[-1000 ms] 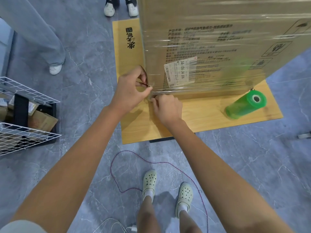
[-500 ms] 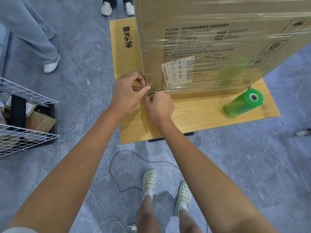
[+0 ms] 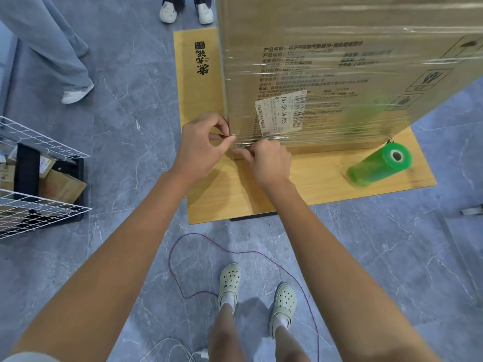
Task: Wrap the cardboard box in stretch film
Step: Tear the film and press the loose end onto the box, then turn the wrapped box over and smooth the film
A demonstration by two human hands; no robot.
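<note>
Our left hand [image 3: 201,145] pinches stretch film [image 3: 326,118] at the cardboard box [image 3: 339,61] lower corner; our right hand [image 3: 269,163] is curled closed on the film just beside, fingertips hidden. The box runs off-frame toward one o'clock; the green roll [image 3: 376,167] lies at three.

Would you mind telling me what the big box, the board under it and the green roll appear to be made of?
Box: brown cardboard, matte with printed text, under glossy clear film that shows wrinkles and glare. Board: pale wood or wood-look laminate, with visible grain. Green roll: translucent plastic film, probably wound on a pale tube seen at its end.
</note>
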